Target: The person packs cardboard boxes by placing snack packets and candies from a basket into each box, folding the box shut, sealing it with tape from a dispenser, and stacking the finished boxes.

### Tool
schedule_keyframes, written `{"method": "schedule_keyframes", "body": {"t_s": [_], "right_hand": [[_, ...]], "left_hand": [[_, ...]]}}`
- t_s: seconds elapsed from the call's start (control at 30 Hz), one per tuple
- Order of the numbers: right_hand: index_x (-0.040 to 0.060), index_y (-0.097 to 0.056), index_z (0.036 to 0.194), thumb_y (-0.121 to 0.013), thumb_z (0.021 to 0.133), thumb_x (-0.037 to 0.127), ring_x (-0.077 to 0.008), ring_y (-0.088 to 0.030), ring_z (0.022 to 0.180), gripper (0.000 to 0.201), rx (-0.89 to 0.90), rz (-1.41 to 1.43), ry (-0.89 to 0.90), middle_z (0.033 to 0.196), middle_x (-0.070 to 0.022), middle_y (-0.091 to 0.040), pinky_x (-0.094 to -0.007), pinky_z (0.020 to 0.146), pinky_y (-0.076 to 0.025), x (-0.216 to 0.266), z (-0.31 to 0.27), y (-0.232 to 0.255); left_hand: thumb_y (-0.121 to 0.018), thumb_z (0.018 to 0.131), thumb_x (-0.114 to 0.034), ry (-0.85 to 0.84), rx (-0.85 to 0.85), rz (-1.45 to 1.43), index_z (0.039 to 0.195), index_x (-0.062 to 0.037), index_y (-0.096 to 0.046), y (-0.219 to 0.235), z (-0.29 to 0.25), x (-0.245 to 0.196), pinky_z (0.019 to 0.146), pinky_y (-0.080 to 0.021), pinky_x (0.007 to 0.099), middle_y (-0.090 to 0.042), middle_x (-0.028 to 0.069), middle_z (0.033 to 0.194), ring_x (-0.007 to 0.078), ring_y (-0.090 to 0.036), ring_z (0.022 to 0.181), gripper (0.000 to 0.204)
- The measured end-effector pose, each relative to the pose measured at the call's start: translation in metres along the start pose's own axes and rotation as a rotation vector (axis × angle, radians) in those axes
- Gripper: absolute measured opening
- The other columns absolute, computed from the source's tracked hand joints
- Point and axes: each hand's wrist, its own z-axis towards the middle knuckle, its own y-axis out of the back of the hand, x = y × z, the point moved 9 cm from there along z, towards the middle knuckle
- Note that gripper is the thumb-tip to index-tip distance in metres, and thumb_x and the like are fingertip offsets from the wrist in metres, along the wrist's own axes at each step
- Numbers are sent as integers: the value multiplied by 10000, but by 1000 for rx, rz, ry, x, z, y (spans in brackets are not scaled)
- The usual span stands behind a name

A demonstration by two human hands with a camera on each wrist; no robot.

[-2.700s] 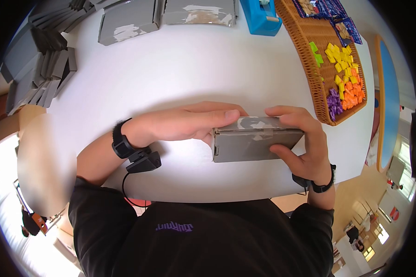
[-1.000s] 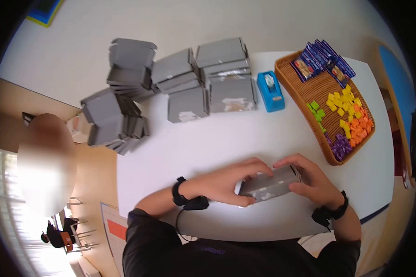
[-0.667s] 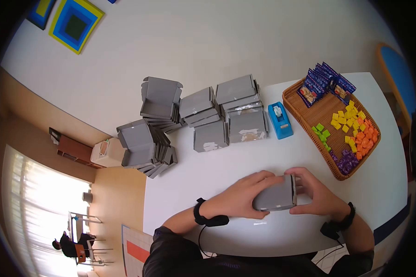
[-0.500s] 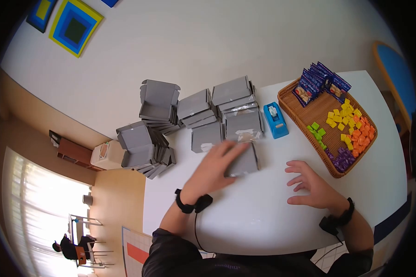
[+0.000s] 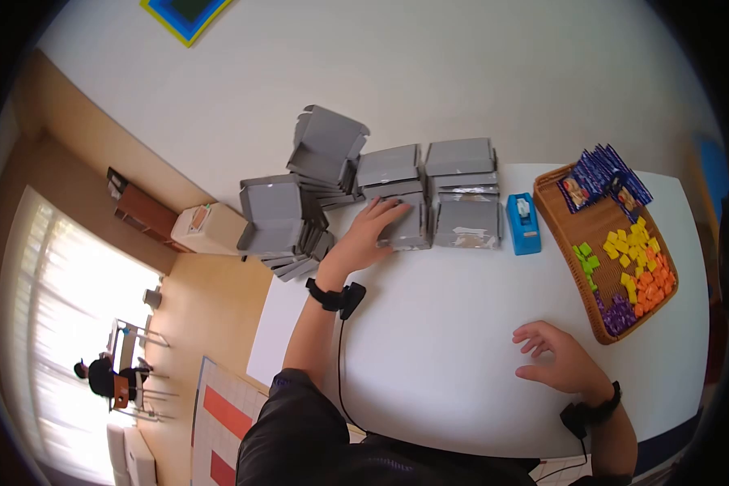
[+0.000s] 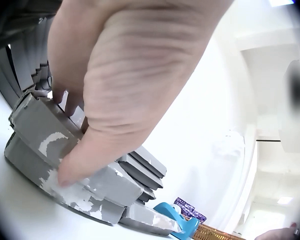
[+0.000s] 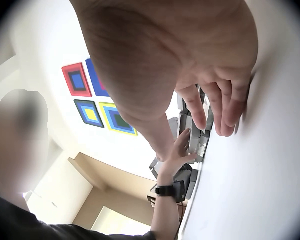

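Note:
Two stacked grey cardboard boxes stand under my left hand. The upper box is held across by that hand: in the left wrist view the thumb lies against its taped front side, and the other fingers reach over its top, partly hidden. Torn pale patches mark the fronts of both boxes. My right hand holds nothing; its fingers are loosely bent, close over the white table. In the right wrist view its fingers point down near the tabletop.
More closed grey boxes stand alongside. Open grey boxes are stacked at the left. A blue tape dispenser stands beside a wicker basket with snack packets and yellow, orange, green and purple wrapped pieces.
My left hand has carried the grey box from in front of me to the back left, onto another box. The right hand has let go and stays at the right.

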Motion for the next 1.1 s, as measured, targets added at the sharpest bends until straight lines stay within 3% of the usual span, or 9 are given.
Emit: {"method": "schedule_keyframes", "body": {"t_s": [0.2, 0.3, 0.43, 0.57, 0.67, 0.73, 0.93, 1.03, 1.1], "right_hand": [[44, -659, 1301, -908, 839, 124, -203, -696, 1099, 531, -19, -36, 13, 1250, -88, -735, -352, 961, -552, 0, 1, -5], [48, -665, 1281, -903, 838, 106, -201, -698, 1101, 506, -25, -8, 17, 1238, -84, -742, -348, 950, -554, -1, 2, -3], [49, -668, 1275, -897, 845, 98, -201, -699, 1094, 490, -28, 27, 23, 1214, -81, -751, -352, 944, -558, -5, 1, -3], [43, -676, 1272, -889, 860, 103, -197, -701, 1070, 468, -29, -7, 41, 1206, -81, -755, -346, 938, -561, -2, 1, -4], [39, -680, 1272, -889, 861, 106, -195, -702, 1059, 466, -32, -28, 57, 1204, -85, -756, -341, 935, -562, -1, 1, -4], [38, -681, 1272, -891, 859, 108, -194, -702, 1055, 469, -27, -40, 59, 1202, -88, -756, -339, 934, -562, -1, 2, -5], [32, -679, 1274, -880, 869, 99, -186, -700, 1057, 457, -34, -48, 22, 1192, -93, -756, -337, 928, -562, 0, 4, -5], [31, -683, 1269, -876, 869, 91, -184, -698, 1057, 448, -46, -26, 10, 1187, -91, -757, -335, 930, -559, -1, 3, -4], [36, -658, 1303, -848, 899, 93, -182, -693, 1039, 450, -31, -36, 31, 1199, -90, -752, -334, 931, -555, 0, 4, -5]], "left_hand": [[-918, 745, -63, -35, -80, -231, 1629, -176, -479, 46, -33, -41, 1259, -391, 507, -466, 165, 1659, 406, -409, 1543, 993], [-886, 806, -65, -17, -233, 73, 1570, -154, -549, 84, -62, -45, 1229, -418, 498, -496, 160, 1625, 404, -461, 1504, 840], [-800, 787, 14, 283, -375, 564, 1363, -194, -748, 135, -118, 7, 1240, -376, 543, -573, 129, 1562, 379, -476, 1496, 615], [-798, 782, 2, 425, -313, 630, 1257, -189, -805, 144, -158, 64, 1241, -337, 543, -656, 96, 1408, 337, -541, 1414, 512], [-815, 798, -23, 493, -200, 524, 1144, -175, -837, 140, -161, 86, 1206, -345, 515, -690, 50, 1176, 289, -602, 1278, 379], [-822, 818, -48, 340, -344, 653, 1038, -137, -838, 156, -157, 63, 1121, -380, 510, -650, 27, 1002, 257, -623, 1135, 238], [-745, 859, -19, 67, -578, 701, 1012, -102, -780, 179, -137, -57, 939, -459, 429, -586, 37, 906, 242, -609, 924, 178], [-782, 843, -19, 5, -518, 531, 995, -68, -787, 155, -120, -110, 796, -496, 401, -616, 61, 891, 267, -617, 855, 160], [-769, 814, 20, -171, -438, 371, 1038, -45, -771, 121, -106, -145, 722, -508, 400, -599, 65, 884, 269, -604, 809, 233]]}}
